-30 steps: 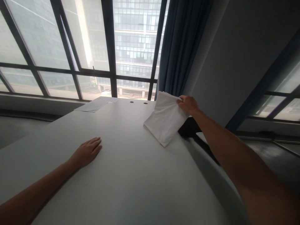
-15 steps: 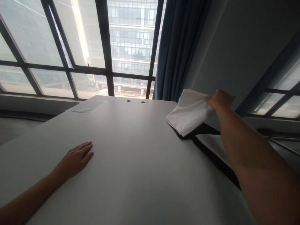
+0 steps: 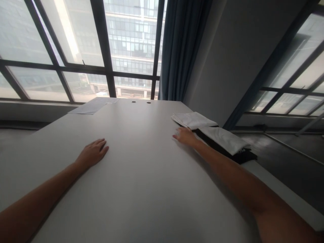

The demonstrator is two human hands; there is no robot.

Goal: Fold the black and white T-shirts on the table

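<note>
Left hand [image 3: 92, 152]: open, palm down on the smooth white rectangular tabletop [image 3: 136, 175], left of middle, fingers pointing far and right, thumb a bit apart. Nothing in it.

Right hand [image 3: 185, 135]: out over the right side, arm stretched, thumb and fingers apart, no grip on anything that I can see. It sits right at the near-left edge of the folded white cloth rectangle [image 3: 196, 119]. Hand overlaps that edge in my view; can't tell if fingers actually touch the fabric.

White cloth position: far right part of the table, lying flat, layered folds showing at its left end. It's just beyond my right hand, and well apart from my left hand, far and to the right of it.

Second folded white cloth piece [image 3: 224, 139]: nearer and further right, just beside the first, on the far side of my right forearm. Black folded fabric [image 3: 236, 158] shows under and along the near side of both; small white marks by its right end, too small to read.

Elsewhere: flat white paper sheets [image 3: 88, 106] at the far left edge, two round dark-centred cable holes [image 3: 149, 103] at the far end, long blue curtain [image 3: 174, 50] beyond.
</note>
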